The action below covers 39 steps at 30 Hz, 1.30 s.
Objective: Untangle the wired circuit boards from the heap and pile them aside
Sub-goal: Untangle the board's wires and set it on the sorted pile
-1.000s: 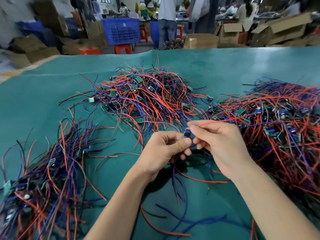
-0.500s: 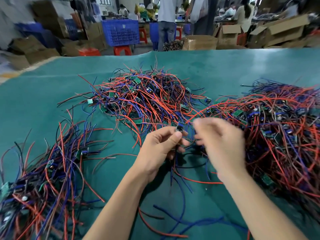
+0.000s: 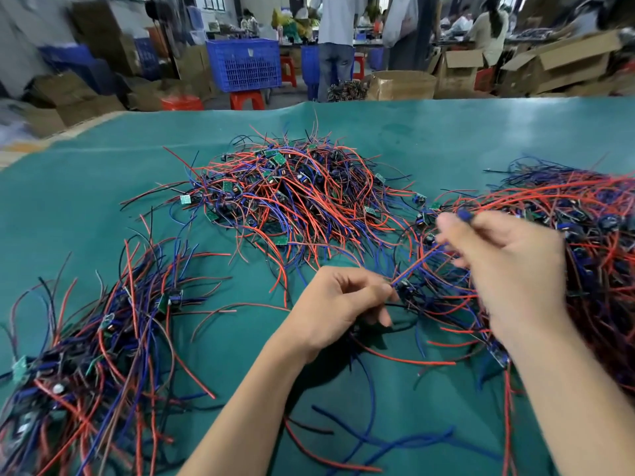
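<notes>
Overall, a green mat (image 3: 86, 207) covers the work surface; beyond its far edge stand a blue crate (image 3: 244, 63), red stools (image 3: 247, 99) and cardboard boxes (image 3: 563, 61), with people in the blurred background. Three heaps of red, blue and black wires with small green boards lie on the mat: a central heap (image 3: 292, 197), a right-edge heap (image 3: 584, 214), and a near-left-corner pile (image 3: 96, 338). The left hand (image 3: 338, 309) pinches a small circuit board (image 3: 402, 286) between thumb and forefinger near the middle. The right hand (image 3: 505, 266), blurred, pinches a blue wire (image 3: 464, 213); a red wire (image 3: 417, 264) runs from the board towards it.
</notes>
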{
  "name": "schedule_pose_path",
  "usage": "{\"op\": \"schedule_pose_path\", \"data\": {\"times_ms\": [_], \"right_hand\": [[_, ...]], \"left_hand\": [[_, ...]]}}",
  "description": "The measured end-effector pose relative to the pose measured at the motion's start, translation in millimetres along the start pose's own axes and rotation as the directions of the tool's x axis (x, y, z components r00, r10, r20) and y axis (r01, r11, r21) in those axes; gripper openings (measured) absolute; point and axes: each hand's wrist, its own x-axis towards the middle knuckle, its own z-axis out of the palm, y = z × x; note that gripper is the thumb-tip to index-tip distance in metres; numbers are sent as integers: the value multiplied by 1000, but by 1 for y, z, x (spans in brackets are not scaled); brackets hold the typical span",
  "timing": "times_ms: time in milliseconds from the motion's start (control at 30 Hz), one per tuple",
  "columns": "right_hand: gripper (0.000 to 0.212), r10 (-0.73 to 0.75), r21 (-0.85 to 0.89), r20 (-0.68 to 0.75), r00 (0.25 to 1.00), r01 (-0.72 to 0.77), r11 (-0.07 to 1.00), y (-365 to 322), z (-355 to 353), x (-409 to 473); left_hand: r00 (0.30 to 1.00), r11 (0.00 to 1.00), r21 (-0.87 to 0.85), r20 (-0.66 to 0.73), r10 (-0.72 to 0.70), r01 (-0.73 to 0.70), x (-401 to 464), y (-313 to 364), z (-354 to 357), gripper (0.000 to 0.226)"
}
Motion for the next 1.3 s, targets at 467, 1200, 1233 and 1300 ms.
{"op": "schedule_pose_path", "data": {"times_ms": [467, 1200, 1233, 1300], "right_hand": [[72, -113, -832, 210, 971, 238, 501, -42, -55, 108], [16, 40, 89, 280, 959, -67, 994, -15, 34, 85], [18, 34, 213, 311, 950, -105, 971, -23, 25, 74], [22, 35, 422, 402, 915, -219, 880, -31, 16, 49]], "left_hand": [[993, 997, -17, -97, -71, 69, 2, -2, 1, 15], [977, 989, -90, -170, -132, 118, 3, -2, -2, 14], [976, 988, -103, -174, -128, 111, 3, -2, -2, 14], [976, 986, -131, -177, -125, 103, 4, -2, -1, 15]]}}
